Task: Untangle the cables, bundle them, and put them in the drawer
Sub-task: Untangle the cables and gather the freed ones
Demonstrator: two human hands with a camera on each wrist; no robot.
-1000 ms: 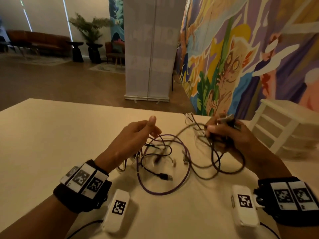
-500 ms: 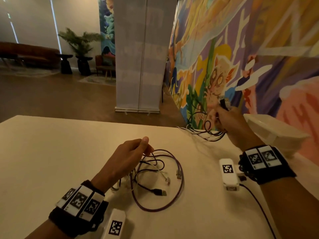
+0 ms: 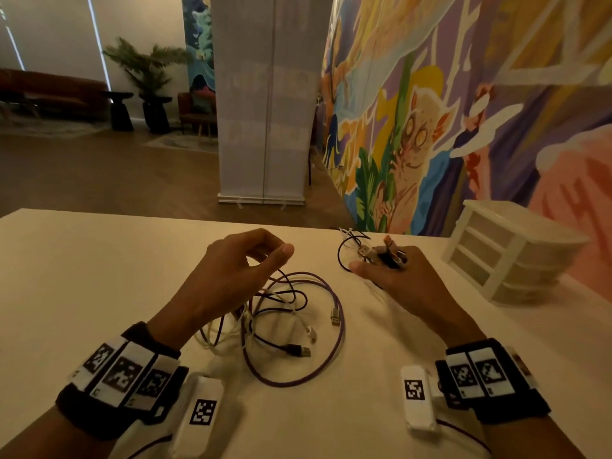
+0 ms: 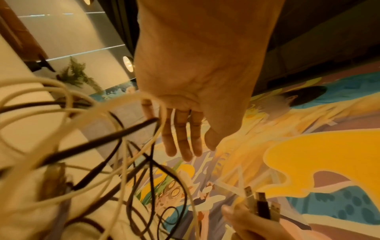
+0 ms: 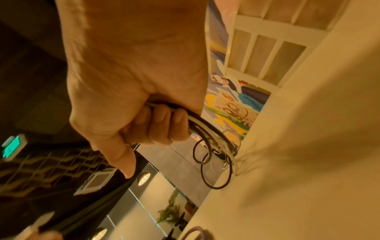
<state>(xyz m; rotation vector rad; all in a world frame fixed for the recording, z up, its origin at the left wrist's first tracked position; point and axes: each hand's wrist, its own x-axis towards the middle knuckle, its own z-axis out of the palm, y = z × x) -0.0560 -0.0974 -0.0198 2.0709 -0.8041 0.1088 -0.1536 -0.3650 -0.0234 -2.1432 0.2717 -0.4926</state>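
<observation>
A tangle of purple cable (image 3: pixel 335 356), white cable (image 3: pixel 308 329) and a black USB lead (image 3: pixel 299 352) lies mid-table. My left hand (image 3: pixel 265 256) hovers over its far side with relaxed fingers (image 4: pixel 180 139). White and dark strands (image 4: pixel 123 134) rise to those fingers and pass between them. My right hand (image 3: pixel 390 270) rests on the table to the right, gripping a small cable bundle (image 5: pixel 197 126). Its USB plugs (image 4: pixel 261 206) stick out past the knuckles, and short loops (image 3: pixel 344 256) trail toward the far edge. The white drawer unit (image 3: pixel 506 246) stands at the right with its drawers closed.
Two white tagged blocks lie near my wrists, one left (image 3: pixel 202 412) and one right (image 3: pixel 415 395). The table's far edge (image 3: pixel 165 217) runs just past the bundle. Beyond it are a painted wall and a roll-up banner (image 3: pixel 265 127).
My right hand has come down from in front of the mural to the table, still gripping the bundle. My left hand stays over the tangle, and its pinch has loosened.
</observation>
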